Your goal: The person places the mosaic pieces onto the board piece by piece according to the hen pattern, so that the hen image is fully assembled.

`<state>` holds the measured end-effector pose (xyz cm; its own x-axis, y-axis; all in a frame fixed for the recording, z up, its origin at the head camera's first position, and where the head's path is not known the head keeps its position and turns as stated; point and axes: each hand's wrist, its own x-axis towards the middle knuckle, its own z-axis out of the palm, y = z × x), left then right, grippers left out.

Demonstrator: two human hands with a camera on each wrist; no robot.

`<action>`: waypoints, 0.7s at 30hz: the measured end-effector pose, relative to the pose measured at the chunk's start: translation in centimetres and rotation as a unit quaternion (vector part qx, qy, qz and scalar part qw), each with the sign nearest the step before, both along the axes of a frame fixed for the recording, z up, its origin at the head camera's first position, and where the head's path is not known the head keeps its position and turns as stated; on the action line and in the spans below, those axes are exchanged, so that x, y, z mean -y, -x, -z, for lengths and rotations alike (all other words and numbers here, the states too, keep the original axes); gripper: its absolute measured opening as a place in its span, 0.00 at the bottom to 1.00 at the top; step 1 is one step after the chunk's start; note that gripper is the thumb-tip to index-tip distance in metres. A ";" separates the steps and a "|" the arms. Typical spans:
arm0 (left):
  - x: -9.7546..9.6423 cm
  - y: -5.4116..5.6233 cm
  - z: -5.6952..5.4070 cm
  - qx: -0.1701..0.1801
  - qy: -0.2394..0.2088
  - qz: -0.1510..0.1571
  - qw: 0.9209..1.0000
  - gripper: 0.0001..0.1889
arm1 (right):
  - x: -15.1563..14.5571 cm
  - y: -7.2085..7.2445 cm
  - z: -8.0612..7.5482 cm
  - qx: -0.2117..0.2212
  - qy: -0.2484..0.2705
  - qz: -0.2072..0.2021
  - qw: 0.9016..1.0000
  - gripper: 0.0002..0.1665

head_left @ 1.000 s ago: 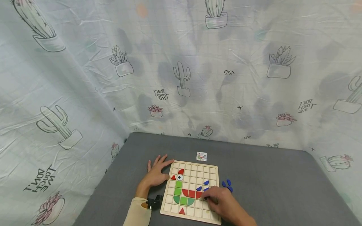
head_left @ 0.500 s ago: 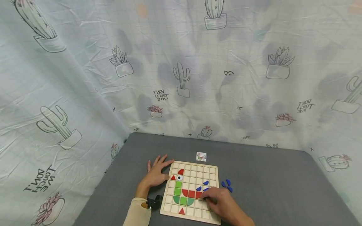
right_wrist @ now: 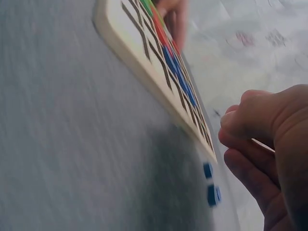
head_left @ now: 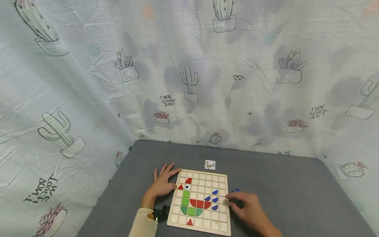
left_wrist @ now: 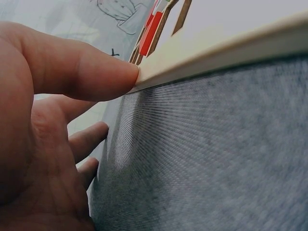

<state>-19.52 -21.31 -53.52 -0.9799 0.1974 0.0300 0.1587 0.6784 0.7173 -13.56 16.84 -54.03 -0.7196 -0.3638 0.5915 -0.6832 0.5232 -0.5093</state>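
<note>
A wooden grid board (head_left: 222,227) lies on the table with a bird-like figure of green squares (head_left: 186,194), red pieces (head_left: 199,204), a round eye tile (head_left: 187,187) and red triangles (head_left: 189,222). Several blue half-circle pieces (head_left: 214,207) sit in cells at its right. My left hand (head_left: 161,184) has its fingers spread, the index at the board's top left corner and the thumb (left_wrist: 108,72) against its left edge. Past the right edge hovers my right hand (head_left: 250,209), fingers relaxed with nothing between them. It partly covers loose blue pieces (head_left: 238,190), also visible in the right wrist view (right_wrist: 213,196).
Behind the board lies a small printed card (head_left: 210,165) picturing a similar coloured figure. The grey tabletop (head_left: 281,177) stretches out to the right. A curtain (head_left: 254,98) with cactus drawings surrounds the table at the back and sides.
My right hand has let go of a blue half-circle on the board and moved right, towards the loose blue pieces. The left hand stays at the board's left edge.
</note>
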 end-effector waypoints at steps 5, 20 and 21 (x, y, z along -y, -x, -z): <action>0.0 0.0 0.0 0.005 -0.005 -0.001 1.000 0.39 | -1.6 0.3 0.3 -0.027 -0.015 0.049 0.998 0.29; -0.1 0.1 0.3 0.002 0.000 -0.007 1.000 0.39 | -4.5 -1.0 1.1 -0.021 -0.028 0.110 0.993 0.33; -0.1 0.1 0.3 0.002 -0.001 -0.008 1.000 0.40 | -4.7 -1.0 1.0 -0.026 -0.028 0.110 0.993 0.33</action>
